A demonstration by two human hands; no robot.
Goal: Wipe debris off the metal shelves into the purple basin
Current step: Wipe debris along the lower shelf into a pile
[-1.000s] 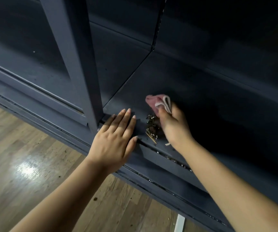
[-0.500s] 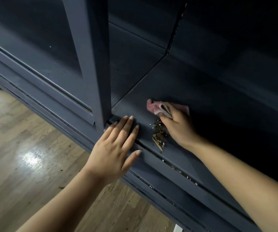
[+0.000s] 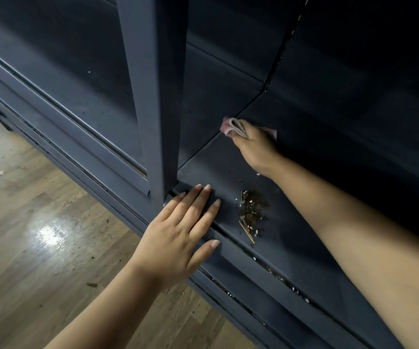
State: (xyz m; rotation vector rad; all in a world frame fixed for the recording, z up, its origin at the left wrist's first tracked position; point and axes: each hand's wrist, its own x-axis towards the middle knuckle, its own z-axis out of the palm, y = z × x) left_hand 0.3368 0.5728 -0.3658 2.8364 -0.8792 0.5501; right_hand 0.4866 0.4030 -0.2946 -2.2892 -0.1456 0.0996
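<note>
Metal shelf (image 3: 228,177): dark blue-grey painted steel, horizontal, beside an upright post. Debris (image 3: 251,210): a small heap of brown crumbs, white grains and one thin wooden sliver, lying near the shelf's front edge. More white grains lie along the front-edge groove. Cloth (image 3: 233,127): pink, folded, on the shelf deeper in, well apart from the heap.

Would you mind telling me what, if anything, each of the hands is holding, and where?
The right hand grips a folded pink cloth, bunched at its middle. The left hand holds nothing; it rests flat on the shelf's front edge.
</note>
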